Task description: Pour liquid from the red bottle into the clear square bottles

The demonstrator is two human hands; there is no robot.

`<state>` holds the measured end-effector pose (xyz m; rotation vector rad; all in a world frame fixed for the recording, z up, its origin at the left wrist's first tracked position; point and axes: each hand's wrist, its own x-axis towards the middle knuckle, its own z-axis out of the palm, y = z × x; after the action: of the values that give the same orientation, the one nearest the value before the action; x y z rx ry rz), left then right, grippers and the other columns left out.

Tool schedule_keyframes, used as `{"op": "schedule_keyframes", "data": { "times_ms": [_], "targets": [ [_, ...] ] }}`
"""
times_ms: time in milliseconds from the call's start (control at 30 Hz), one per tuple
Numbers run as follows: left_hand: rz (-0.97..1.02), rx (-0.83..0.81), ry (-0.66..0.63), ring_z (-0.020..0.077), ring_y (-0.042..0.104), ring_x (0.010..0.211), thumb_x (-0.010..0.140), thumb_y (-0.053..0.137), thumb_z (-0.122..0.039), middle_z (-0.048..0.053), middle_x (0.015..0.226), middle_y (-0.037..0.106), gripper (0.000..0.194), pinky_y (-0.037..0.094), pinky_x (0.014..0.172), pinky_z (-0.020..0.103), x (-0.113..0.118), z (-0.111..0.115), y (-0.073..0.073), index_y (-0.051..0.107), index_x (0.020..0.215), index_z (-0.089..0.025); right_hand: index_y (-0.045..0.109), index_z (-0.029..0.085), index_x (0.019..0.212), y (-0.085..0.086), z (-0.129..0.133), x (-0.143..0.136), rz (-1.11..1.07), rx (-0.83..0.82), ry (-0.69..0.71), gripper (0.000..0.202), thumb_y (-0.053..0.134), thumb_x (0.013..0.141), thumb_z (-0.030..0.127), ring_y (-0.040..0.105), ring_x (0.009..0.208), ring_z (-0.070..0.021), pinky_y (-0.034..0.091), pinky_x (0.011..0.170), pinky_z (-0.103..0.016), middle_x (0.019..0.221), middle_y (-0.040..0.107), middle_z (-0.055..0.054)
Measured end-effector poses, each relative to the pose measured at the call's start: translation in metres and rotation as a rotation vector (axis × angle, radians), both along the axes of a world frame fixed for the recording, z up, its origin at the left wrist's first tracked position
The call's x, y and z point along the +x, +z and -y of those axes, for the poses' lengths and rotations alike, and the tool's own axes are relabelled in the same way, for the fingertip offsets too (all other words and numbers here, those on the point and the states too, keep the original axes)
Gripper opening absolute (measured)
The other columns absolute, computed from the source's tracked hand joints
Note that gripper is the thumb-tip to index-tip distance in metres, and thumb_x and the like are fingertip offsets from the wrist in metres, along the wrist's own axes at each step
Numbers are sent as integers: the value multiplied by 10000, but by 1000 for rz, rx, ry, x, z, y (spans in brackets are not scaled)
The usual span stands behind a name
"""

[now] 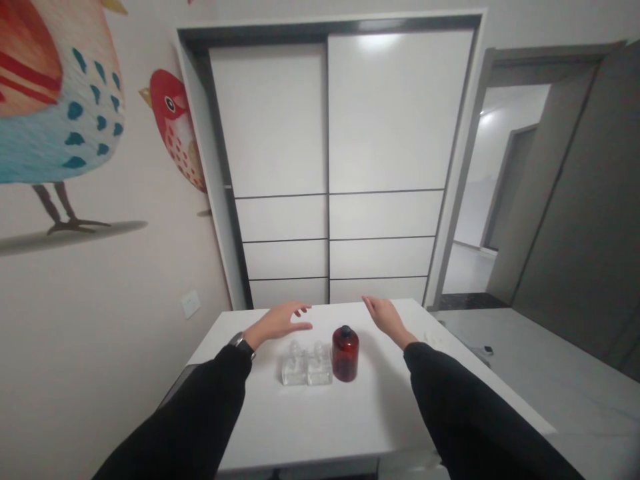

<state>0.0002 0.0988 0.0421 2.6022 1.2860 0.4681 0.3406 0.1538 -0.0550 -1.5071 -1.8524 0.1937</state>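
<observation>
Red-brown translucent cylindrical bottle: left of it, clear boxy glass bottles and my left hand, spread; right, my right hand, fingers together. I'd reach slowly.

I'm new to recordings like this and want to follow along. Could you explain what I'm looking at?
There's no machine here: the two bare hands belong to a person wearing a camera on their head. The single picture comes from that camera, looking forward and down past the person's own black sleeves.

On the white table stand two clear containers, side by side, and just to their right a reddish-brown bottle with a black cap. White cabinet panels fill the background.

The left hand, with a watch on its wrist, is open near the clear containers. The right hand is off to the bottle's right, fingers extended. Neither appears to hold anything.
</observation>
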Motion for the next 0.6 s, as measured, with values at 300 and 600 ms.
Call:
{"op": "schedule_keyframes", "data": {
  "times_ms": [300,600],
  "targets": [
    [-275,-6,-44,313,665,1228,1016,705,-425,121,1400,646,483,549,1057,575,31,31,-44,590,1428,-199,631,172,1332,-104,40,-7,-257,25,-95,377,685,1045,410,682,1104,-246,611,936,-455,1310,651,-101],
    [-319,-53,-43,301,686,1184,1016,690,-478,115,1343,679,523,546,1049,565,28,23,-60,577,1443,-199,645,166,1300,-124,37,6,-394,-15,-240,360,681,1046,420,688,1073,-241,616,914,-438,1272,665,-90]
  ]
}}
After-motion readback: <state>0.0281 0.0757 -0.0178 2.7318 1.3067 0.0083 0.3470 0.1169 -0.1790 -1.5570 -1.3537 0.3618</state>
